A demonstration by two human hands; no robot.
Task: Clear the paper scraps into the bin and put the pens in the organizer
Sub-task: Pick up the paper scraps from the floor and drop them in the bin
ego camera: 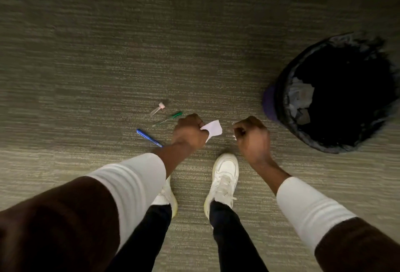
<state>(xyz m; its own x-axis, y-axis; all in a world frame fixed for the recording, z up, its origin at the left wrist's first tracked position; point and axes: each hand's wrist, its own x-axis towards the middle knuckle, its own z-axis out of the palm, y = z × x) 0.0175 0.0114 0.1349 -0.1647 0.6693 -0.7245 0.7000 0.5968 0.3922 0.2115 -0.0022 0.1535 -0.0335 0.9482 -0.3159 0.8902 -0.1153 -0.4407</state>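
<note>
My left hand (190,132) is closed on a white paper scrap (213,129) that sticks out to its right, above the carpet. My right hand (252,135) is a fist with small bits of white paper scrap (234,137) showing at its left edge. Three pens lie on the carpet left of my left hand: a green pen (167,118), a blue pen (149,137) partly under my wrist, and a clear pen with a pink cap (158,108). The black bin (281,107) stands at the right with paper scraps (302,98) inside. No organizer is in view.
Grey-green carpet (129,44) covers the whole floor. My two white shoes (224,176) stand just below my hands. The bin has a dark liner and a purple patch on its left wall.
</note>
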